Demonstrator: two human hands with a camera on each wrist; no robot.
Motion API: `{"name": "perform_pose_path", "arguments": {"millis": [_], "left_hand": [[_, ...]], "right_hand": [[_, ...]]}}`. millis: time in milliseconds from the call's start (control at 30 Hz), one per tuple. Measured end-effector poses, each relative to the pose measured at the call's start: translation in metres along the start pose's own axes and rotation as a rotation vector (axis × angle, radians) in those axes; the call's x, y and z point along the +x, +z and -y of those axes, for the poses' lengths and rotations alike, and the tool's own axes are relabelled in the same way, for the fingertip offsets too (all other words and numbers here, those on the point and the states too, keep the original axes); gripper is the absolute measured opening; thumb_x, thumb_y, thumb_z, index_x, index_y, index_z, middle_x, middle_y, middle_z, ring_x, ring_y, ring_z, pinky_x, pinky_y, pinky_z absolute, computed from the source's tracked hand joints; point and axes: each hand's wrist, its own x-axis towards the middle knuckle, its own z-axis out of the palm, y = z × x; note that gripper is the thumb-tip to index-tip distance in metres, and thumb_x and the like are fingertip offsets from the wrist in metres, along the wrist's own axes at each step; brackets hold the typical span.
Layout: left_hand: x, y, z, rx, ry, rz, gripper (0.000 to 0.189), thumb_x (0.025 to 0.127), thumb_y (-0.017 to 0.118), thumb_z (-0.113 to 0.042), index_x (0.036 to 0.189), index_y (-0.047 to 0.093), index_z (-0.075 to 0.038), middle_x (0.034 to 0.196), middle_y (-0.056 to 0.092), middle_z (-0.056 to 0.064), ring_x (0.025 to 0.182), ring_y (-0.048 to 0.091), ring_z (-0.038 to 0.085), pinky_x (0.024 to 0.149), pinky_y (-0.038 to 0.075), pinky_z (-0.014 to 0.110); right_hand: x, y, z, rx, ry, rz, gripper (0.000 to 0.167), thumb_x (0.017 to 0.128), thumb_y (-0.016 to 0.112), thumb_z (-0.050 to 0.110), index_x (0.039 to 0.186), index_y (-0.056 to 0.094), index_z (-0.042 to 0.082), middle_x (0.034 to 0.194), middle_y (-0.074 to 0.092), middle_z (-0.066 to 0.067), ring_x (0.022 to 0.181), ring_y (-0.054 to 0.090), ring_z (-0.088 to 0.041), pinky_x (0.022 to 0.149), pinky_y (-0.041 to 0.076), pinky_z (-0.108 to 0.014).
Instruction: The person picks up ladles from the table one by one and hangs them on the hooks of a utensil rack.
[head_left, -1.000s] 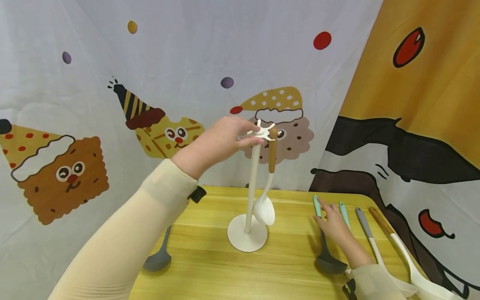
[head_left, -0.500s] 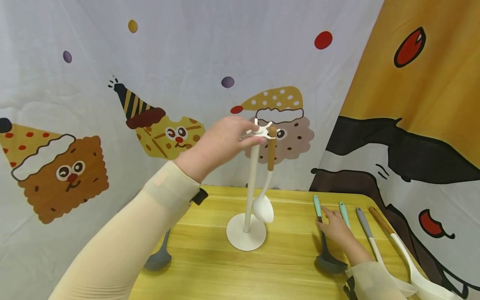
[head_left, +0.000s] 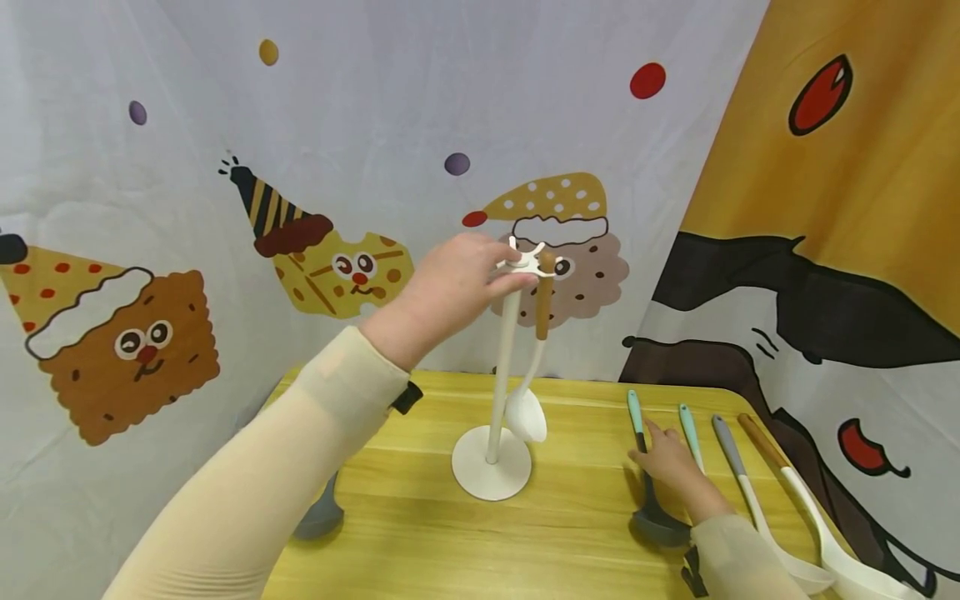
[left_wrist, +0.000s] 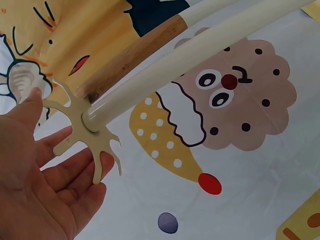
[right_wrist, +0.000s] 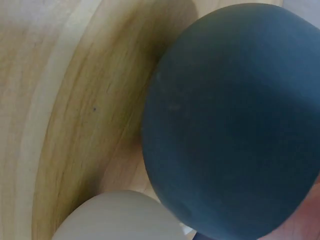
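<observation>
In the head view my left hand (head_left: 468,271) grips the hooked top of a white utensil stand (head_left: 492,383); the left wrist view shows the thumb and fingers on opposite sides of its hook plate (left_wrist: 75,117). A white ladle (head_left: 527,415) with a wooden handle hangs from a hook on the stand's right. My right hand (head_left: 671,460) is low at the dark ladle (head_left: 660,527) with a mint handle end, thumb left of the handle and fingers right. That ladle lies on the table, its bowl (right_wrist: 235,120) filling much of the right wrist view.
Right of the right hand lie a mint-handled utensil (head_left: 688,427), a grey-handled white one (head_left: 750,504) and a wooden-handled white one (head_left: 817,525). A grey ladle (head_left: 321,517) lies at the left, partly behind the left sleeve. A printed cloth (head_left: 375,100) hangs behind the wooden table (head_left: 420,550).
My right hand has slid down from the mint end of the dark ladle's handle, with the thumb now left of it. The left hand stays on the stand, whose base has shifted very slightly left.
</observation>
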Motion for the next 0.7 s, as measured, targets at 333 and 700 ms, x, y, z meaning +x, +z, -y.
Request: {"name": "perform_pose_path", "arguments": {"millis": [333,700], "left_hand": [[-0.001,0.0,-0.003,0.007,0.001,-0.013,0.043,0.091,0.053,-0.051,0.115,0.067,-0.018,0.101,0.066,-0.005,0.097,0.056,0.015,0.083,0.05,0.033],[-0.001,0.0,0.001,0.009,-0.006,-0.02,0.045,0.09,0.053,-0.052,0.115,0.067,-0.018,0.107,0.067,-0.002,0.098,0.057,0.016,0.084,0.05,0.033]], "right_hand": [[0.001,0.006,-0.002,0.056,0.016,0.042,0.075,0.09,0.06,0.021,0.14,0.021,-0.019,0.129,0.025,-0.05,0.119,0.033,-0.059,0.092,0.043,-0.058],[0.001,0.011,-0.005,0.089,0.05,0.057,0.068,0.083,0.054,0.002,0.139,0.022,-0.019,0.125,0.027,-0.048,0.109,0.04,-0.053,0.07,0.052,-0.042]]}}
